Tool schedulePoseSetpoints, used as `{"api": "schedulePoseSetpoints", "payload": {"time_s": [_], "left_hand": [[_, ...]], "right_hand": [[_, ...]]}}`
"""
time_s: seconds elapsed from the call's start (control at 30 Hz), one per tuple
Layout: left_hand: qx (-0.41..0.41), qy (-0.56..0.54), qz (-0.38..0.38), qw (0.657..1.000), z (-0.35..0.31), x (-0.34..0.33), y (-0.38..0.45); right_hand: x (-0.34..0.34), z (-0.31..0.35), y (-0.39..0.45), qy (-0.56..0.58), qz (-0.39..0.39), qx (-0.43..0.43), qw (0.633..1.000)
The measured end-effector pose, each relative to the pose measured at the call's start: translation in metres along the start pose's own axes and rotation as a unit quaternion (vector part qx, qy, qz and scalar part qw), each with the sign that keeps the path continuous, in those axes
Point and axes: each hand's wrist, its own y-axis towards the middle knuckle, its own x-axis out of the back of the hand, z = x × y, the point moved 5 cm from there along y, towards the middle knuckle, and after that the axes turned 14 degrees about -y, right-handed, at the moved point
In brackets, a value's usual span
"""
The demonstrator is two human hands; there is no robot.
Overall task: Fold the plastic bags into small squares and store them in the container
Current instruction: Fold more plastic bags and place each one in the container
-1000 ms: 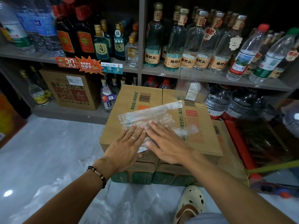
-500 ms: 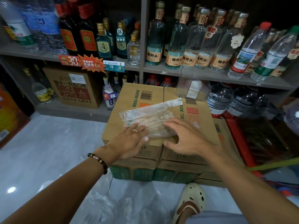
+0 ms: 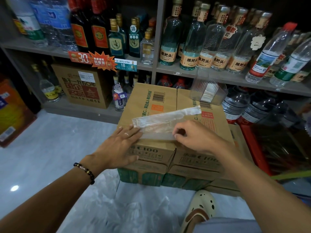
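Item: plastic bag, clear, partly folded into a long strip. It is lying on top of the cardboard boxes, running from the left near corner up toward the right, its far end pointing at the container.

Left hand: grip released, fingers lying straight and flat, fingertips pressing the left end of the bag down near the box's front edge. A ring is showing on one finger and a beaded bracelet is sitting on the wrist.

Right hand: grip grasping the bag, thumb and curled fingers pinching its near edge right of the middle.

Container: clear plastic, standing on the far right part of the box top, just beyond the bag's far end; white folded pieces are standing inside it, though what they are is too blurred to tell.

Boxes: two brown cartons sitting side by side, stacked on others with green printed sides, all resting on the pale floor.

More clear plastic sheeting is lying crumpled on the floor in front of the stack.

A cream clog is showing at the lower right, beside the boxes.

Shelving behind is carrying rows of glass and plastic bottles, price tags and one further printed carton.
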Motion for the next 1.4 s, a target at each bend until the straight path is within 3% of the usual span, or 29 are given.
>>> {"api": "schedulePoseSetpoints", "payload": {"time_s": [0.13,0.27,0.57,0.63,0.7,0.77,0.83,0.9,1.03,1.33,1.4], "left_hand": [[-0.026,0.048,0.02,0.998,0.0,0.002,-0.001],[-0.065,0.018,0.004,0.998,0.003,0.008,-0.003],[-0.088,-0.02,-0.019,0.996,0.017,0.005,-0.005],[-0.056,-0.037,-0.092,0.993,0.019,0.011,-0.005],[-0.014,-0.053,-0.231,0.971,0.019,0.026,-0.005],[-0.011,-0.072,-0.308,0.949,0.013,0.035,0.0],[-0.04,-0.065,-0.291,0.954,0.003,0.032,0.015],[-0.053,-0.027,-0.213,0.975,-0.004,0.021,0.033],[0.028,-0.012,-0.1,0.994,0.007,0.004,0.051],[0.049,-0.007,-0.096,0.994,0.009,0.004,0.051],[0.053,-0.007,-0.101,0.993,0.01,0.004,0.05]], "right_hand": [[0.018,0.004,0.025,-0.023,-0.045,-0.012,0.999],[0.018,0.013,0.062,-0.104,-0.086,-0.039,0.99],[-0.015,0.008,0.094,-0.157,-0.043,-0.068,0.984],[-0.016,0.006,0.096,-0.151,-0.048,-0.067,0.985],[-0.017,0.005,0.097,-0.149,-0.053,-0.063,0.985],[-0.018,0.003,0.098,-0.146,-0.056,-0.062,0.986],[-0.017,0.002,0.099,-0.141,-0.058,-0.058,0.987],[-0.017,0.001,0.1,-0.138,-0.057,-0.052,0.987],[-0.016,-0.001,0.101,-0.125,-0.048,-0.038,0.99],[-0.017,-0.006,0.107,-0.095,-0.05,-0.048,0.993],[-0.016,-0.005,0.106,-0.133,-0.066,-0.063,0.987]]}}
